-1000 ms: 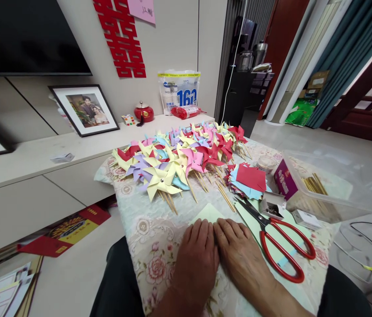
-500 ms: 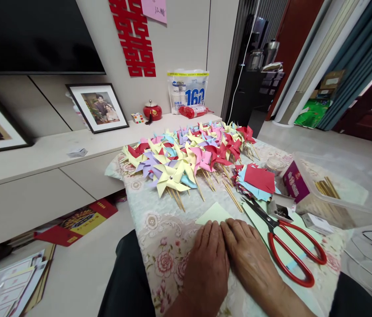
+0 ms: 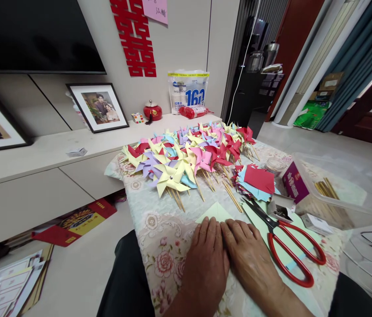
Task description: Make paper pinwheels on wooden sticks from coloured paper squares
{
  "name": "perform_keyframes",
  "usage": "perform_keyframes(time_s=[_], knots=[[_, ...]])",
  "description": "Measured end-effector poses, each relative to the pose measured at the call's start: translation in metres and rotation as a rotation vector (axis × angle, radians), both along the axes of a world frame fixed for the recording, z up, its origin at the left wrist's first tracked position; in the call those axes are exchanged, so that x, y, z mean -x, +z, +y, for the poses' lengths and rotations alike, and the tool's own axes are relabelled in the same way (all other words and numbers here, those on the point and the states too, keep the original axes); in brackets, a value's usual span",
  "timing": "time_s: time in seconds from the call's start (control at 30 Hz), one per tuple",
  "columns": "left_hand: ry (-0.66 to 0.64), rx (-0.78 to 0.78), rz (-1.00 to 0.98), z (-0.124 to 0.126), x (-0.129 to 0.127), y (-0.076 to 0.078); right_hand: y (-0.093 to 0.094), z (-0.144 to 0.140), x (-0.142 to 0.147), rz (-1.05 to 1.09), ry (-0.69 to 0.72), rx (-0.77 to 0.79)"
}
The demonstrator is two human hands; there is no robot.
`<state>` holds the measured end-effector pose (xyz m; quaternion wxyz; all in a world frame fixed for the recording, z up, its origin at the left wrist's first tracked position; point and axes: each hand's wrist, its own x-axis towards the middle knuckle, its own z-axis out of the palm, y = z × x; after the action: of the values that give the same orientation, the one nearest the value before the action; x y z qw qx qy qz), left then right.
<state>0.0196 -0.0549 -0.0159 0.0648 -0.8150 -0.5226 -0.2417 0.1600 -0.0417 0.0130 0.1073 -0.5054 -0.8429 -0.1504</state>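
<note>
Indoors, floral tablecloth (image 3: 146,220), pinwheels (image 3: 186,158), TV wall (image 3: 186,39)

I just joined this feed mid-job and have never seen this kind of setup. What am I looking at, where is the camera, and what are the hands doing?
There is no machine here: a person works with bare hands, and the one camera sits on their head, looking forward and down. The left hand and right hand lie flat, side by side, pressing on a pale green folded paper sheet on the flower-patterned tablecloth. Neither hand grips anything. Just right of them lie red-handled scissors. Farther back is a heap of coloured paper pinwheels on wooden sticks, then a stack of red and blue paper squares, and a clear plastic tub holding wooden sticks.
</note>
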Motion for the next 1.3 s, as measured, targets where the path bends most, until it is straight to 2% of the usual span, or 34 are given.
perform_keyframes(time_s=[0.33,0.7,1.17,1.23,1.3], knots=[[0.034,-0.007,0.024,-0.001,-0.001,0.000,0.001,-0.002,0.004,-0.015,-0.030,0.075],[0.111,0.006,0.073,-0.002,-0.001,0.005,0.003,-0.004,0.002,-0.028,-0.072,-0.005],[0.239,-0.040,0.055,-0.004,-0.001,0.011,0.009,-0.004,-0.001,0.007,-0.146,0.003],[0.221,-0.063,0.043,-0.005,0.000,0.009,0.009,-0.002,-0.006,0.077,-0.116,-0.039],[0.149,-0.107,0.035,-0.005,0.001,0.006,0.009,0.001,-0.011,0.171,-0.066,-0.086]])
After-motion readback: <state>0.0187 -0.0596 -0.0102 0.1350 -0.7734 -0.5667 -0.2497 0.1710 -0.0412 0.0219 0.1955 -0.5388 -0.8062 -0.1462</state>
